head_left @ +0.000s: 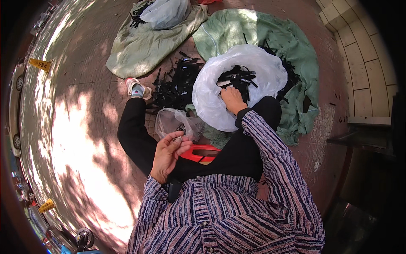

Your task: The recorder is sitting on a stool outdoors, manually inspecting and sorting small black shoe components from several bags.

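My left hand [167, 156] is raised palm-up over my lap, fingers curled and thumb bent in. Something small and pale lies at its fingertips, too small to name. Just beyond it sits a small clear plastic bag [165, 122] with many tiny dark or metallic bits inside. My right hand [233, 100] reaches into a large white plastic bag [264, 63] with its rim spread wide. Its fingers are bent down against thin black plastic-looking pieces [239, 78] there; the fingertips are hidden. A white bit shows beside them.
A heap of black pieces [177, 82] lies on the paving between my left foot and the white bag. Green sacking [302, 55] spreads under that bag. A pale sack [139, 55] lies far left. A red plastic object [198, 151] sits between my legs; a tiled wall [368, 67] stands right.
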Motion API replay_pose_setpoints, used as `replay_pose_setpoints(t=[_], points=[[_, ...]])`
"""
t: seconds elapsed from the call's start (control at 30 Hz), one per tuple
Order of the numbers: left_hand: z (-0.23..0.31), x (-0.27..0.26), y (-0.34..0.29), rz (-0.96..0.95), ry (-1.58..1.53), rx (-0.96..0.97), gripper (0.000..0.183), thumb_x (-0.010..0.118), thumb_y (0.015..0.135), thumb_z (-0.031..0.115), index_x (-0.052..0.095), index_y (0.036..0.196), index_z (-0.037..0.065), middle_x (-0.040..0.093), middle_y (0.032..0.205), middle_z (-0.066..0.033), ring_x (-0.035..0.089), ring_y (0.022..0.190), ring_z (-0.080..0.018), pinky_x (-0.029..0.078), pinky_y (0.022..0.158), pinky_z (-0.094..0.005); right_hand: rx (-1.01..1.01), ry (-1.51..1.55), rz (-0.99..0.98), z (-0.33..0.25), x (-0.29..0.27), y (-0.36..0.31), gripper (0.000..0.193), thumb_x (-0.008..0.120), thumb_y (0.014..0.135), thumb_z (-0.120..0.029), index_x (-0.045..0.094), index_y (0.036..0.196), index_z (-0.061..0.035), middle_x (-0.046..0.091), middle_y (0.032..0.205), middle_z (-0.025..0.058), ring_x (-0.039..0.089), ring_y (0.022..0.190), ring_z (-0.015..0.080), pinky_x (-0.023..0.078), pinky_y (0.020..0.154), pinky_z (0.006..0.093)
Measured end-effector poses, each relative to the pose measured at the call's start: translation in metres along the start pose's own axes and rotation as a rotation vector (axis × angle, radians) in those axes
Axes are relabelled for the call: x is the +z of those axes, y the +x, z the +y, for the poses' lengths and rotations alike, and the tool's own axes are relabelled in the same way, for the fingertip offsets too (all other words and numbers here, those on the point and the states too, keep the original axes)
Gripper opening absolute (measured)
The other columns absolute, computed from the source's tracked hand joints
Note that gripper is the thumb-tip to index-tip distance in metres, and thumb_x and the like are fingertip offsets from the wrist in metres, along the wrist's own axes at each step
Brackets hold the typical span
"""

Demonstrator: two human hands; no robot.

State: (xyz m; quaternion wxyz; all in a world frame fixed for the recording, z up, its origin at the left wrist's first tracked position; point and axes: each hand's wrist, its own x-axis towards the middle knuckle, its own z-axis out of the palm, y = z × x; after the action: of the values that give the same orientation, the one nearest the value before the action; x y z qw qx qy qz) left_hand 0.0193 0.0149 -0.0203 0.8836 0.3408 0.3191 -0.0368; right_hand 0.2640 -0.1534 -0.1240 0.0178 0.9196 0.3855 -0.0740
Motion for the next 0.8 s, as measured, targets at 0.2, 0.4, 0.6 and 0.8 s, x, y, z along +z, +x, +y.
replay_pose_setpoints(t=[0.2,0.4,0.6,0.8], points=[[-0.003,0.0,-0.005,-0.127,0.045,0.013,0.019,0.052,0.086,0.003,0.052,0.104,-0.003,0.061,0.089,-0.0128,0.063,0.077,-0.017,0.053,0.065,-0.0229,0.172,0.166,0.058,0.009,-0.014,-0.001,0.021,0.053,0.074,-0.003,0.051,0.095,0.0018,0.051,0.092,0.023,0.057,0.083,0.0384,0.048,0.071,0.0437],[-0.007,-0.005,-0.004,-0.292,-0.043,-0.076,0.019,0.054,0.083,0.0,0.054,0.102,-0.003,0.059,0.083,-0.009,0.063,0.077,-0.0165,0.053,0.064,-0.0227,0.279,1.118,0.213,0.038,-0.043,-0.032,0.025,0.053,0.08,-0.009,0.053,0.102,0.0021,0.055,0.07,0.0068,0.053,0.06,0.0144,0.042,0.053,0.028],[-0.003,0.021,-0.004,-0.158,-0.036,-0.063,0.026,0.054,0.083,-0.002,0.051,0.109,-0.005,0.058,0.082,-0.0067,0.062,0.075,-0.0153,0.054,0.068,-0.0234,0.242,1.403,0.11,-0.019,-0.095,-0.098,0.025,0.053,0.084,-0.007,0.055,0.109,-0.0008,0.051,0.071,-0.0018,0.047,0.06,0.0044,0.037,0.052,0.0172],[-0.004,0.021,-0.01,-0.188,-0.038,0.015,0.028,0.055,0.083,-0.002,0.051,0.11,-0.004,0.06,0.087,-0.0113,0.063,0.079,-0.0184,0.054,0.071,-0.0242,0.059,1.208,-0.025,-0.077,-0.105,-0.141,0.032,0.052,0.08,0.0,0.054,0.112,-0.0023,0.056,0.085,0.0085,0.051,0.065,0.0134,0.043,0.062,0.0259]])
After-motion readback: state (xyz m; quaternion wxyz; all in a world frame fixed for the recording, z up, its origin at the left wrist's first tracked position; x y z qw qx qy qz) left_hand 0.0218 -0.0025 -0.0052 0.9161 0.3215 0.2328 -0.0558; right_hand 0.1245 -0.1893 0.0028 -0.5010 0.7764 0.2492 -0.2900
